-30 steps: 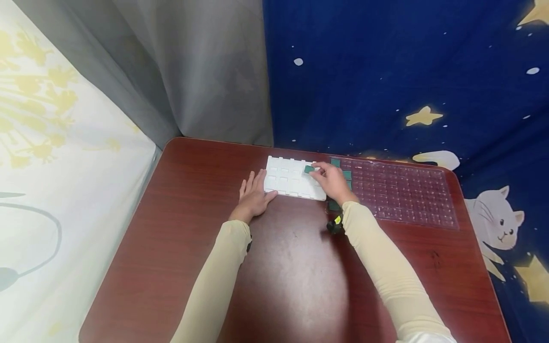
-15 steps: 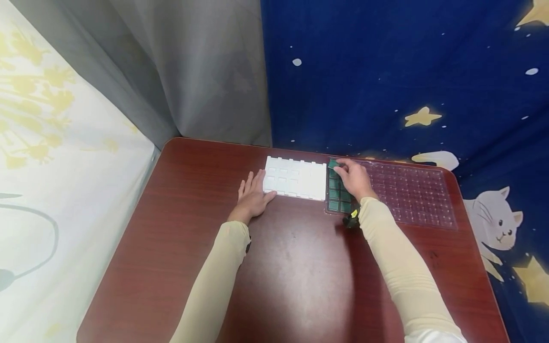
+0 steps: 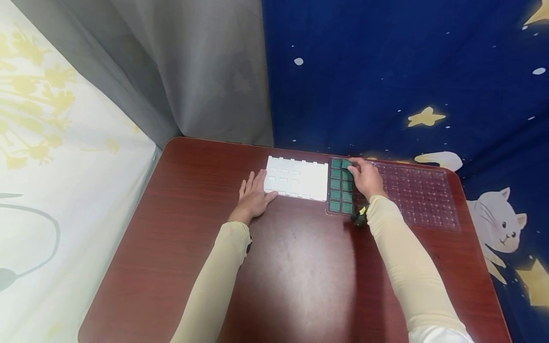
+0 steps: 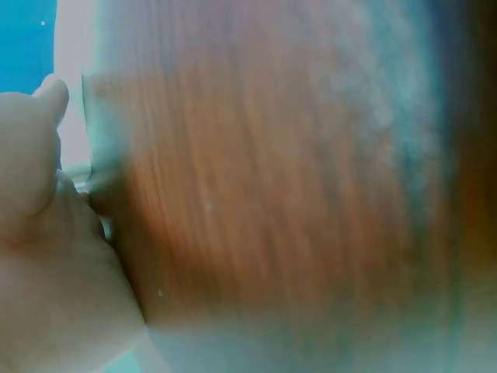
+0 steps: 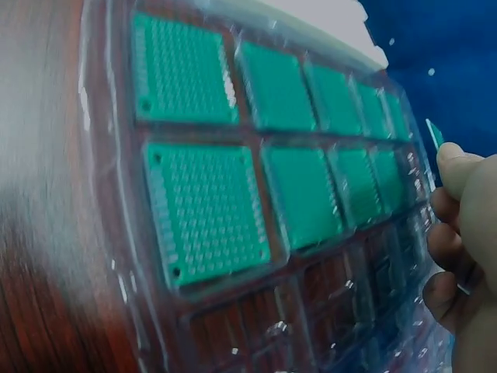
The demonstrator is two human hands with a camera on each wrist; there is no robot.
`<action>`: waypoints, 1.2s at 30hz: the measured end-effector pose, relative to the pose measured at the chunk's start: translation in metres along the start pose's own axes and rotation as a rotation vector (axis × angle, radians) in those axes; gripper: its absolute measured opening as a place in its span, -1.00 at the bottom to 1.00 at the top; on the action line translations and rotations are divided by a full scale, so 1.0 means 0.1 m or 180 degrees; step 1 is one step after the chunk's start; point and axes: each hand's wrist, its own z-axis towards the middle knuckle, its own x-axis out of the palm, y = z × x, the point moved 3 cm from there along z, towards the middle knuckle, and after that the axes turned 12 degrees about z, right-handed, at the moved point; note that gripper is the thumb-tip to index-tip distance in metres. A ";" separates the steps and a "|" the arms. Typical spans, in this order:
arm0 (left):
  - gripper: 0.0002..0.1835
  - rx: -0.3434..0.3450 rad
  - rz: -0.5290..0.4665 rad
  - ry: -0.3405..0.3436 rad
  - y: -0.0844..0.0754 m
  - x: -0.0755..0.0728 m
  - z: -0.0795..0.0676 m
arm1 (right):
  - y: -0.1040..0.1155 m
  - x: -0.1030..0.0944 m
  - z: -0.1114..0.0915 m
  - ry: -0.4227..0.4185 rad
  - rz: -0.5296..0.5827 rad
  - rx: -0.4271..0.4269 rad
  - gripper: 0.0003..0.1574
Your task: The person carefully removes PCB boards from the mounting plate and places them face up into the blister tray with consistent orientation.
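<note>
My left hand (image 3: 254, 197) lies flat with spread fingers against the left end of a white slotted tray (image 3: 315, 181). In the left wrist view, the left palm (image 4: 54, 280) fills the lower left corner beside the wood. My right hand (image 3: 368, 178) pinches a small green perforated circuit board (image 3: 345, 164) between thumb and fingertips. It is at the far end of the second column of a clear plastic tray (image 3: 416, 195). In the right wrist view, that held board stands tilted at the fingertips, and two rows of matching circuit boards (image 5: 206, 210) sit in the pockets.
The clear tray's pockets to the right of the boards are see-through, showing the red-brown table (image 3: 296, 257) beneath. A grey curtain (image 3: 214, 71) and a blue star-patterned cloth (image 3: 364, 85) hang behind the table's far edge. A black wrist device (image 3: 360, 216) sits under the right wrist.
My right hand has moved right with a green circuit board, from over the white tray to the far end of the clear tray's second column. The left hand has stayed still.
</note>
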 end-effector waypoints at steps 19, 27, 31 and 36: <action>-0.07 -0.0006 -0.0039 0.0045 -0.04 0.06 0.01 | -0.20 0.04 0.03 0.0060 0.0145 0.0424 -0.46; -0.07 -0.0019 -0.0027 -0.0024 0.00 0.03 0.04 | -0.17 0.08 0.08 0.0004 0.0179 0.0379 -0.46; -0.07 -0.0009 -0.0022 -0.0009 0.01 0.03 0.04 | -0.18 0.10 0.09 0.0000 0.0158 0.0383 -0.47; -0.07 -0.0033 -0.0014 0.0012 0.02 0.03 0.04 | -0.17 0.10 0.10 0.0024 0.0151 0.0363 -0.47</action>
